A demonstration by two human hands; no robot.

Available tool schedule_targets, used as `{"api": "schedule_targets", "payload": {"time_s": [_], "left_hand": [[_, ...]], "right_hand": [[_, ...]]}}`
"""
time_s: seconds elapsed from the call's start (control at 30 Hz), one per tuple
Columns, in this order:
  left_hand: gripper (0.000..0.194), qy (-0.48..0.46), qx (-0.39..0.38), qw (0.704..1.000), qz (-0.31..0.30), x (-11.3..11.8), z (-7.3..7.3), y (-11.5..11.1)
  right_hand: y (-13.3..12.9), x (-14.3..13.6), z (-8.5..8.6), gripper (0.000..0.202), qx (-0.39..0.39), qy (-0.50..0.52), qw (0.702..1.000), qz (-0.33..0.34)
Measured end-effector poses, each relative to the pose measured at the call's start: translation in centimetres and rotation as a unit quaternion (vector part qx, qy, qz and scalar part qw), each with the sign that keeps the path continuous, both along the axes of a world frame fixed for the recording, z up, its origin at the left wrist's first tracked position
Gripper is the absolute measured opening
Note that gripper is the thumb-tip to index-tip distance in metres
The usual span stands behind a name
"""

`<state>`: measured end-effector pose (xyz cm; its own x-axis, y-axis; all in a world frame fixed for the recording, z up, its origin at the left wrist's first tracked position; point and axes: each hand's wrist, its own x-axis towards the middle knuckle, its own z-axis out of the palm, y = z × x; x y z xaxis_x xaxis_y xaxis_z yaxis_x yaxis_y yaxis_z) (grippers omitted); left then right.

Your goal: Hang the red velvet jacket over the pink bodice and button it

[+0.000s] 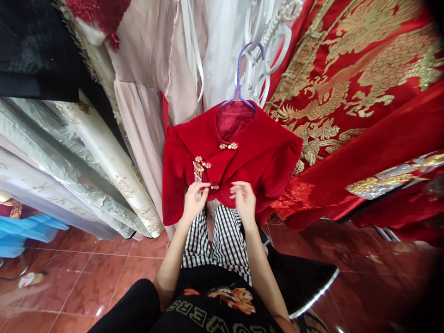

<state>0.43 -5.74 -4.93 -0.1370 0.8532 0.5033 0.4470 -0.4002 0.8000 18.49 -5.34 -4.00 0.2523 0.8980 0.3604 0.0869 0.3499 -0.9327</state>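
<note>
The left hand (194, 200) and right hand (245, 200) are apart, fingers bent, at the lower front of a red jacket (239, 162), which hangs from a hanger (238, 78) straight ahead of them, its wider span running crosswise, shoulder to shoulder. The lowest clasp (215, 187) lies between them, closest to the left fingertips; whether either hand grips clasp or cloth, I cannot tell.

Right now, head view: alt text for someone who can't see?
A person's left hand and right hand are at the lower front of a short red jacket on a purple hanger, the left by its lowest jeweled clasp. Pale garments hang to the left, red-and-gold garments to the right, above a red tiled floor.
</note>
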Motion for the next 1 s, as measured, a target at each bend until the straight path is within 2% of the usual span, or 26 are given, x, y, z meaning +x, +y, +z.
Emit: {"api": "schedule_targets", "payload": {"time_s": [0.03, 0.1, 0.17, 0.3, 0.43, 0.53, 0.67, 0.77, 0.9, 1.0], "left_hand": [[0.022, 0.058, -0.001, 0.998, -0.036, 0.4, -0.2, 0.1], [0.029, 0.138, 0.012, 0.990, -0.035, 0.6, -0.5, 0.3], [0.030, 0.183, 0.016, 0.983, -0.009, 0.5, -0.7, 0.5], [0.026, 0.214, 0.015, 0.977, -0.011, -0.1, -0.9, 0.8], [0.017, 0.178, 0.023, 0.984, -0.013, -0.1, -1.2, 0.8], [0.012, 0.113, 0.012, 0.993, -0.021, 0.2, -1.4, 0.9], [0.015, 0.012, -0.023, 0.999, -0.028, 0.6, -1.5, 1.0], [0.015, -0.028, -0.034, 0.998, -0.033, 0.9, -1.4, 0.8], [0.016, -0.058, -0.038, 0.997, -0.024, 1.3, -0.9, 0.6], [0.021, -0.113, -0.032, 0.993, 0.019, 1.4, 0.1, 1.3]], "right_hand": [[0.4, -0.9, -0.7, 0.021, -0.011, -0.026, 0.998, 0.048], [1.2, -2.2, -2.1, 0.025, -0.010, -0.051, 0.995, 0.088], [2.0, -3.0, -3.2, 0.029, -0.009, -0.048, 0.994, 0.097], [2.4, -3.5, -4.2, 0.029, -0.017, -0.038, 0.993, 0.108], [2.0, -3.4, -4.1, 0.029, -0.018, -0.037, 0.994, 0.104], [1.7, -3.3, -3.9, 0.027, -0.020, -0.042, 0.993, 0.109], [1.6, -3.3, -3.7, 0.026, -0.016, -0.045, 0.993, 0.105], [1.5, -3.3, -3.7, 0.027, -0.016, -0.045, 0.993, 0.111], [1.4, -3.3, -3.5, 0.026, -0.013, -0.048, 0.993, 0.106], [1.1, -3.2, -3.1, 0.023, -0.003, -0.053, 0.995, 0.089]]}}
